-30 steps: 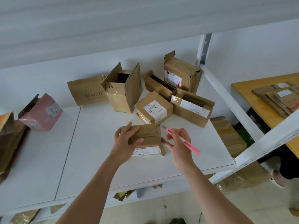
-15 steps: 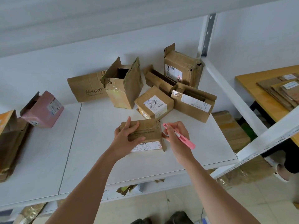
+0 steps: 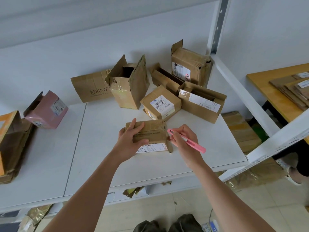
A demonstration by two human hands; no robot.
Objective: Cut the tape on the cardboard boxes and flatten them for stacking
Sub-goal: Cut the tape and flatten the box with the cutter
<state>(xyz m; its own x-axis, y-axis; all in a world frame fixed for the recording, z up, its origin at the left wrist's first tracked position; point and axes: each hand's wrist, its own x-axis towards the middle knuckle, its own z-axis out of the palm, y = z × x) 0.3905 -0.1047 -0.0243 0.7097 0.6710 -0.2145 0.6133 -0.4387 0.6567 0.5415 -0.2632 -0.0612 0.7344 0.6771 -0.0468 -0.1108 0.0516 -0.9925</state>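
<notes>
Since a second ago the pink cutter [image 3: 187, 141] has swung in until its tip meets the right end of the small taped box [image 3: 150, 131]. The right hand [image 3: 184, 141] grips the cutter like a pen; the left hand [image 3: 130, 139] clasps the box's left end, pinning it to the white shelf [image 3: 100, 156]. This looks like the tape-cutting step: next, draw the blade along the top seam, away from the fingers. Behind the box, more cardboard boxes [image 3: 160, 102] wait.
</notes>
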